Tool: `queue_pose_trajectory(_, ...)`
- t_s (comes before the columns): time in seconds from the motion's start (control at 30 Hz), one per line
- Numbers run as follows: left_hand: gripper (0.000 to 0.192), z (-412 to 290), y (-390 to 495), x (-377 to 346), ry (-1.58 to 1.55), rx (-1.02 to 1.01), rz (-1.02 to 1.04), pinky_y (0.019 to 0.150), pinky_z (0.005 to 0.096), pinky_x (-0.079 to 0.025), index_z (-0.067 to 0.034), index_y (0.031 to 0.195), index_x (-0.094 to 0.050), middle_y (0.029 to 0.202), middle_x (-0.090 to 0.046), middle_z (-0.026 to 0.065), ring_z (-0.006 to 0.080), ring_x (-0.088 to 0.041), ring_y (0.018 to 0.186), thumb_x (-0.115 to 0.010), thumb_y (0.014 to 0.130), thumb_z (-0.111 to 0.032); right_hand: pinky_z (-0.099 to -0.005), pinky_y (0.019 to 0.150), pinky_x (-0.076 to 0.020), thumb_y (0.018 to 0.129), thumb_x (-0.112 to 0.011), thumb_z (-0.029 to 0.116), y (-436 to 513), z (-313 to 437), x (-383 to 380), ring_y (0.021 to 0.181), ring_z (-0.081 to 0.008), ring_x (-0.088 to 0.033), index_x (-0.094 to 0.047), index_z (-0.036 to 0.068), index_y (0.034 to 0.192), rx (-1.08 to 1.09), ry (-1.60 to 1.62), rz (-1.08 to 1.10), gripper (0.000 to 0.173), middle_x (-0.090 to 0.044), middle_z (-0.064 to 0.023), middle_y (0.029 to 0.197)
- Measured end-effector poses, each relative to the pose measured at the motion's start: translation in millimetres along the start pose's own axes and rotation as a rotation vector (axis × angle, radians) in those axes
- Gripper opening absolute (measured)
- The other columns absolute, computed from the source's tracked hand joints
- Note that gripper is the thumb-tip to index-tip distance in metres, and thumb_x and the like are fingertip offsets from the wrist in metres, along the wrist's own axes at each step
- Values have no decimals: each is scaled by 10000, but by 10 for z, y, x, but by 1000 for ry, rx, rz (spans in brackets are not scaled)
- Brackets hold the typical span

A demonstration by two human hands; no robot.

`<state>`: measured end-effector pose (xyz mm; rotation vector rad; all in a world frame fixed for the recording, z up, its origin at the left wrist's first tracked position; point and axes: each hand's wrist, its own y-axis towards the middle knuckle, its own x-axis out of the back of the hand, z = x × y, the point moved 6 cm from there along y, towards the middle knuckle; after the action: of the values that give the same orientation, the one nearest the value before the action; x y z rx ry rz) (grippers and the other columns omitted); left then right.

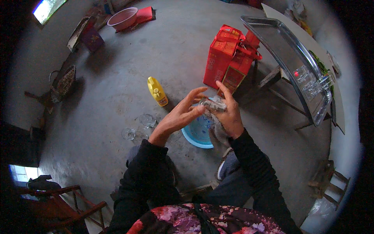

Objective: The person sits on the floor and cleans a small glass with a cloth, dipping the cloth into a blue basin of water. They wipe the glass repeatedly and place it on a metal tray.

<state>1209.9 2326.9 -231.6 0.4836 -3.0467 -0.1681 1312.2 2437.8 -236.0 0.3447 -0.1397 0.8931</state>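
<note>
My right hand (230, 115) grips a greyish cloth (216, 120) that hangs down over a light blue basin (196, 140) on the floor. Something clear, perhaps glass, shows at the cloth's top between the hands; it is too blurred to name surely. My left hand (187, 109) is beside it, fingers spread and curved, the thumb near the cloth; whether it touches cannot be told. Left of the basin, several clear glass cups (147, 120) are on the concrete floor. A yellow plastic jug-shaped bottle (157, 92) with a handle lies or stands beyond them.
Red gift boxes (223, 55) stand beyond the basin. At right a large metal tray (274, 55) holds clear glassware (308, 83) on a wooden stand. A pink basin (122, 19) is at the far left, a wooden chair (76, 201) at lower left, and a basket (66, 80) by the left wall.
</note>
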Motion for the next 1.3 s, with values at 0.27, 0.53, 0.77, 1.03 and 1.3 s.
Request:
queue_pose_trajectory(0.27,482,152,12,-23,94,165,59,852,303,-445,-17,1197,-496,1070,-564,82,169,-547,981,-492,956,-435,-356,692,-515,762,-735,255,-27,101,-13,803,-252,-657,-373,33,1376,208,-282,-46,747,-637,-142,902)
queue_pose_trajectory(0.53,538,-78,11,-59,37,-59,114,962,367,-415,-45,1312,-391,1245,-478,154,200,-509,1133,-552,933,-392,-302,810,-494,801,-710,222,9,-204,-64,951,-164,-615,-403,8,1348,-74,261,123,663,-606,-150,1080)
queue_pose_trajectory(0.77,515,241,-30,64,98,394,47,722,313,-475,6,1141,-539,949,-587,129,190,-575,825,-441,967,-469,-343,579,-492,735,-760,278,-69,163,-83,650,-303,-630,-360,68,1400,305,-428,-63,803,-601,-127,707)
queue_pose_trajectory(1.03,430,-15,-29,-91,62,-113,60,951,315,-415,-28,1285,-410,1105,-551,107,172,-517,1083,-553,954,-262,-273,755,-523,888,-623,189,-145,-170,-241,872,-132,-612,-453,12,1316,-619,912,337,493,-602,-39,1062)
queue_pose_trajectory(1.3,474,267,39,485,-236,57,-540,884,307,-455,-50,1324,-413,1118,-552,101,195,-548,1050,-589,923,-231,-266,777,-507,923,-588,173,65,-524,262,860,-145,-615,-599,34,1114,-329,698,-221,238,-640,-49,980)
